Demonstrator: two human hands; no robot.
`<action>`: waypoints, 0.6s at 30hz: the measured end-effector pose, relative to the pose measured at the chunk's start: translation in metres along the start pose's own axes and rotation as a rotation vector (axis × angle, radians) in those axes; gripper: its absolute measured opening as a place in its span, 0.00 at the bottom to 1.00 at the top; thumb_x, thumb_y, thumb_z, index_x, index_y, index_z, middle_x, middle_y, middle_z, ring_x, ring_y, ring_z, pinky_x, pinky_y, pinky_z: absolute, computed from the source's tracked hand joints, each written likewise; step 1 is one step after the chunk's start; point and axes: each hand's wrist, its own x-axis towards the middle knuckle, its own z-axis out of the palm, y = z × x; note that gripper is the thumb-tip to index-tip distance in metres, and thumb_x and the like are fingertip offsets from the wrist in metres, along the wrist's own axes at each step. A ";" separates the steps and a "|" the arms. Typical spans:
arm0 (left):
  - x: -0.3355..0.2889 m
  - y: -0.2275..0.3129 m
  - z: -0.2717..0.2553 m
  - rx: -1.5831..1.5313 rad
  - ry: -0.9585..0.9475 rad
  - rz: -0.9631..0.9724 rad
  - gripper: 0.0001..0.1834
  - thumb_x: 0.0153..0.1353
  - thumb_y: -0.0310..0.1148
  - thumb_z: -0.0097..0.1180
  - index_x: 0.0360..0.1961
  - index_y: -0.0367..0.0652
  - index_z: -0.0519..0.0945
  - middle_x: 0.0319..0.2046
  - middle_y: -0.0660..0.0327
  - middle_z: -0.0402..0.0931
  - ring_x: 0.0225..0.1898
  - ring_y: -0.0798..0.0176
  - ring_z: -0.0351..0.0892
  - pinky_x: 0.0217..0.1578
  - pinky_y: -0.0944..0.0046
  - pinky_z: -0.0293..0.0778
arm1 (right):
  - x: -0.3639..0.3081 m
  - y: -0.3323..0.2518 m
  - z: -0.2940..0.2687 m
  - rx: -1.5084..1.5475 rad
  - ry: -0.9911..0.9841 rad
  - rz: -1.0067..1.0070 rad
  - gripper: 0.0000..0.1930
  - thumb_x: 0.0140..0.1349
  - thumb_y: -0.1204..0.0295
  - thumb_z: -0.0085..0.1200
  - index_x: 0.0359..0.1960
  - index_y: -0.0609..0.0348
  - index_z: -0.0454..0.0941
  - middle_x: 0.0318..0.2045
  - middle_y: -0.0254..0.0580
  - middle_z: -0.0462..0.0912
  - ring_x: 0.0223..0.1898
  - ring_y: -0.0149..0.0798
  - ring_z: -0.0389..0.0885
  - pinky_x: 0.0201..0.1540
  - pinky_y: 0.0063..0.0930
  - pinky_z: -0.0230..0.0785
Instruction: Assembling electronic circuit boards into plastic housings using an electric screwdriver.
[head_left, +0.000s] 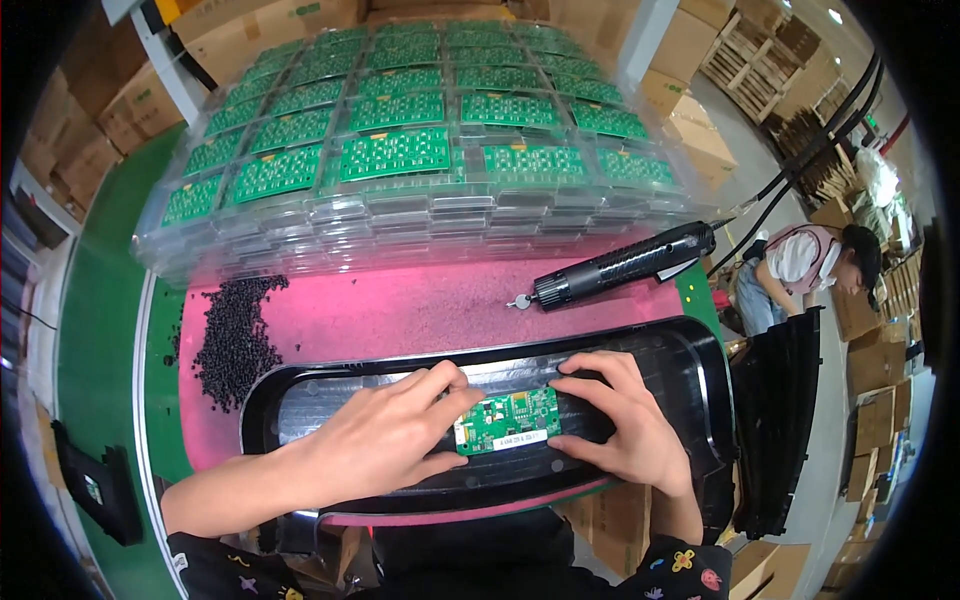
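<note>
Between both hands is a green circuit board [508, 415] with a white label strip along its near edge. My left hand [405, 425] grips its left end, thumb and fingers closed on it. At the right end, my right hand [625, 415] pinches the board's corners between thumb and fingers. Under the board lies a long black plastic housing [330, 485], hollow side up; whether the board touches its floor I cannot tell. Beyond the housing, a black electric screwdriver [620, 268] rests on the pink mat [400, 300], its bit pointing left.
Stacked clear trays [420, 215] full of green circuit boards rise at the back. A heap of small black screws [235, 340] lies left on the mat. More black housings [785, 420] stand at right, near another person [800, 265]. Cardboard boxes [700, 130] are behind.
</note>
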 end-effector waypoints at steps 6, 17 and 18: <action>0.000 0.001 -0.005 0.005 -0.044 -0.051 0.32 0.51 0.34 0.71 0.57 0.38 0.72 0.48 0.56 0.69 0.42 0.49 0.80 0.38 0.55 0.79 | 0.001 -0.001 0.000 -0.006 0.001 0.000 0.30 0.40 0.73 0.74 0.51 0.58 0.80 0.55 0.44 0.74 0.57 0.50 0.70 0.61 0.40 0.64; -0.001 0.009 -0.013 0.013 -0.016 -0.090 0.31 0.60 0.39 0.64 0.59 0.35 0.68 0.49 0.51 0.69 0.43 0.44 0.79 0.40 0.51 0.78 | 0.001 -0.034 -0.035 -0.216 0.258 0.041 0.34 0.50 0.75 0.66 0.61 0.62 0.68 0.56 0.52 0.71 0.59 0.53 0.67 0.62 0.42 0.58; 0.000 0.012 -0.019 -0.013 0.007 -0.115 0.28 0.61 0.39 0.62 0.57 0.35 0.69 0.46 0.51 0.71 0.40 0.44 0.80 0.38 0.51 0.78 | 0.004 -0.034 -0.042 -0.272 0.331 0.057 0.32 0.52 0.76 0.63 0.61 0.63 0.68 0.56 0.53 0.71 0.58 0.53 0.67 0.62 0.42 0.59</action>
